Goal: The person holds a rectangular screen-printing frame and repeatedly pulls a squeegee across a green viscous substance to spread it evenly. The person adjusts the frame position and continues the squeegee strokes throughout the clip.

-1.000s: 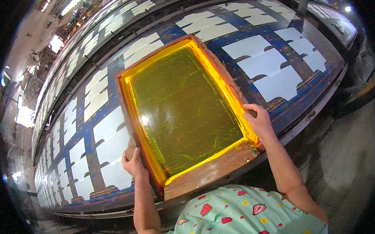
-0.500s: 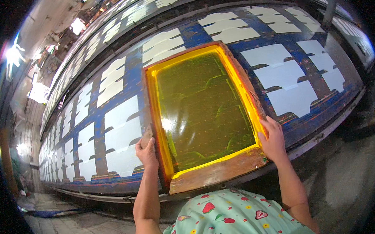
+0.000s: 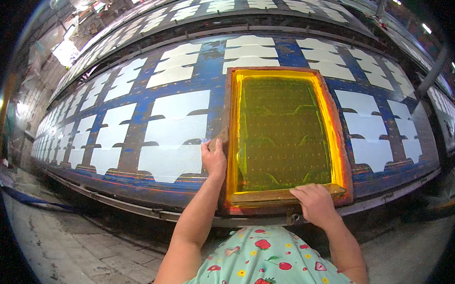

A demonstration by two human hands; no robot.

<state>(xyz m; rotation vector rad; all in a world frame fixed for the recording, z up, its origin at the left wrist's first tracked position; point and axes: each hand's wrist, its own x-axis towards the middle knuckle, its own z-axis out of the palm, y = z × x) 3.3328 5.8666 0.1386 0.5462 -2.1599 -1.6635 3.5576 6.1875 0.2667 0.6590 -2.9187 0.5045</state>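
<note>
A screen-printing frame [image 3: 232,122] lies on the long table over the cut white pieces. Its wooden rim is edged in yellow, and its dark olive mesh [image 3: 282,135] bears faint curved outlines. At the frame's left side my left hand [image 3: 214,157] is closed on a small wooden tab [image 3: 221,135]. My right hand [image 3: 314,201] curls over a wooden bar [image 3: 264,198] along the near end of the frame, towards its right half. The right thumb is hidden. Whatever lies beneath the mesh can barely be made out.
White cut pieces [image 3: 177,133] lie in rows on the blue-stained table [image 3: 215,67], left, right and beyond the frame. A metal rail [image 3: 155,212] runs along the near edge. More tables with pieces stand behind. A post [image 3: 433,72] rises at the far right.
The frame has turned from a slant to nearly square with the table edge. My right hand has shifted from the frame's right side to the bar at its near end. My left hand still holds the tab.
</note>
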